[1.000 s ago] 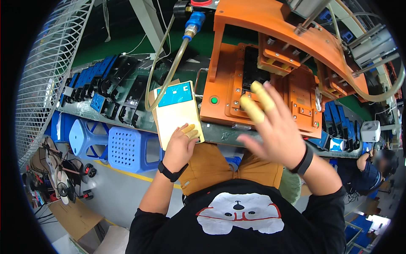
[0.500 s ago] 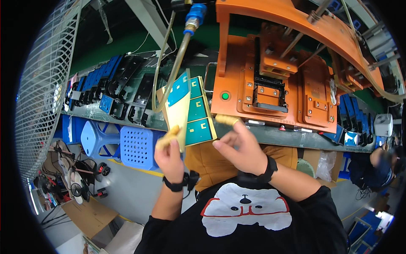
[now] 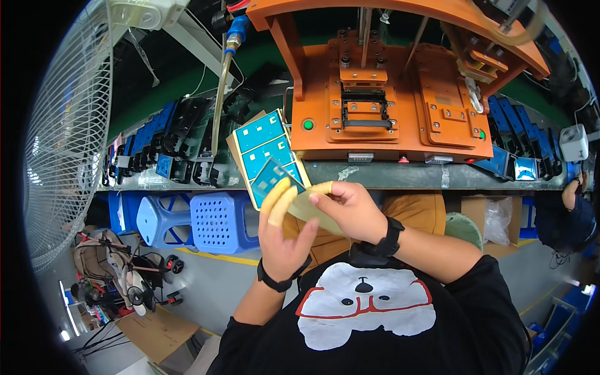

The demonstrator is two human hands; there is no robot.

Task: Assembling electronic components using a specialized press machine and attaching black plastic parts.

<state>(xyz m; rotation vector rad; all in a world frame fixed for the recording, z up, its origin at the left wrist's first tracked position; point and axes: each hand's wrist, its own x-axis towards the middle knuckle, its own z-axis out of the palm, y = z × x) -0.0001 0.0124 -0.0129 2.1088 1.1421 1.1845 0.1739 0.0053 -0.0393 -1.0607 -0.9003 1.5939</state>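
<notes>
My right hand (image 3: 355, 211), with a yellow finger cot on its index finger, pinches the edge of a thin yellowish sheet (image 3: 312, 214) with a blue-green rectangular panel (image 3: 267, 177). My left hand (image 3: 282, 240) is beside it, two cotted fingers stretched over the panel's lower part and the thumb apart. Whether those fingers touch the panel is not plain. Just beyond lies a stack of similar sheets (image 3: 264, 149), blue-green with small pale cut-outs, on the bench's front edge.
An orange press fixture (image 3: 312, 140) holding a black frame (image 3: 365, 123) stands right of the stack. Black and blue housings (image 3: 164, 165) line the bench at left, more (image 3: 514, 125) at right. A fan guard (image 3: 65, 137) rises at far left; blue stools (image 3: 219, 215) stand below.
The held sheet has swung down and toward me. My right hand has taken hold of its edge, while my left fingers have let go of their pinch and spread. The view has shifted.
</notes>
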